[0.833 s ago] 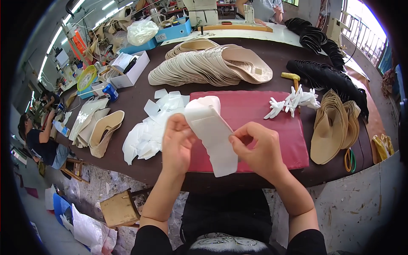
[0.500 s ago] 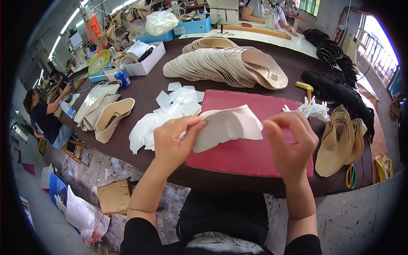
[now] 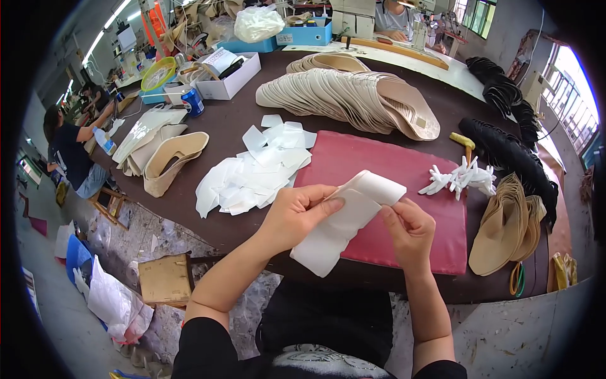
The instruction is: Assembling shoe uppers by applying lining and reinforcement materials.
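Observation:
A pale off-white shoe upper piece (image 3: 331,237) is held over the near part of the red mat (image 3: 360,155). My left hand (image 3: 290,218) pinches it near its middle, thumb on top. At its far right end, my right hand (image 3: 411,235) grips the edge between thumb and fingers, where the piece curls over on itself. Its lower end hangs free toward me. Beside my left hand lies a loose pile of thin white plastic-like pieces (image 3: 252,177).
Nested cream shoe uppers (image 3: 328,98) lie behind the mat. Right of it are a yellow-headed hammer (image 3: 466,140), white strips (image 3: 457,182), tan uppers (image 3: 502,230) and black pieces (image 3: 505,145). A blue can (image 3: 192,102) and white box (image 3: 233,82) stand back left. Co-workers sit beyond.
My right hand, apart from the piece before, now grips its right end. The piece has come lower and nearer, and tilts with its left end toward me. The view has shifted slightly.

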Motion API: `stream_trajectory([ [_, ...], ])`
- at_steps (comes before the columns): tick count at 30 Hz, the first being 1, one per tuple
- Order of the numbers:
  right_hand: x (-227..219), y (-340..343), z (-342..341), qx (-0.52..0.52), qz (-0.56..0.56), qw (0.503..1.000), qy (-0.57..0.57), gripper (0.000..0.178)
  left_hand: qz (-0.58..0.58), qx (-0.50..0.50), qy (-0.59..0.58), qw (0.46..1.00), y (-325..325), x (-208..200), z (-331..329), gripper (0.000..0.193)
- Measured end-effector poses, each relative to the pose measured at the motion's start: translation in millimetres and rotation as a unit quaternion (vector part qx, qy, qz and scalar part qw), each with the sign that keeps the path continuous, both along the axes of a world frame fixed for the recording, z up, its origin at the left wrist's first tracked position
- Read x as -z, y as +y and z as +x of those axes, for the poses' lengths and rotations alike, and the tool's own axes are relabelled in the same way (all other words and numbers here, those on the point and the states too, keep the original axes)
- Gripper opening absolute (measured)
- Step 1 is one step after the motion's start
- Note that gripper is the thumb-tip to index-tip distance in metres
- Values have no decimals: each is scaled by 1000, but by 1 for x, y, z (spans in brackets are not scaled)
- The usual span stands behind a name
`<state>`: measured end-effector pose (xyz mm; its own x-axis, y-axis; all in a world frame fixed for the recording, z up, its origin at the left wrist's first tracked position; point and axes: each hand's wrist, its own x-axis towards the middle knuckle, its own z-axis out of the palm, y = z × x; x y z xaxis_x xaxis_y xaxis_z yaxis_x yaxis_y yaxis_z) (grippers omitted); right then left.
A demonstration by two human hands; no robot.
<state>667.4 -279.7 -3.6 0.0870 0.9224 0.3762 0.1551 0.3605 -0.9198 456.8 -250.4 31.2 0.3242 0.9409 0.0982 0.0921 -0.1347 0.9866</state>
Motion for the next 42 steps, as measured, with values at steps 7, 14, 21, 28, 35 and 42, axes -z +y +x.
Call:
stream_trajectory([
  [7, 10, -9, 4, -43, -52, 993, 95, 8, -32, 2, -12, 999, -5, 12, 11, 25],
  [14, 11, -17, 49, -84, 0, 963, 255, 13, -36, 310, -187, 931, -96, 30, 7, 35],
  [21, -26, 3, 42, -124, -156, 979, 50, 14, -268, 313, -646, 642, -37, 100, 85, 65],
  [28, -5, -24, 56, -5, -97, 995, 34, 13, -267, 57, -480, 833, -4, 97, 104, 35],
  [35, 5, -10, 64, -44, -163, 985, 35, 13, -193, 26, -469, 861, -8, 108, 117, 36],
  [42, 12, 4, 69, -42, -131, 980, 144, 18, -132, 32, -435, 890, -1, 110, 124, 38],
])
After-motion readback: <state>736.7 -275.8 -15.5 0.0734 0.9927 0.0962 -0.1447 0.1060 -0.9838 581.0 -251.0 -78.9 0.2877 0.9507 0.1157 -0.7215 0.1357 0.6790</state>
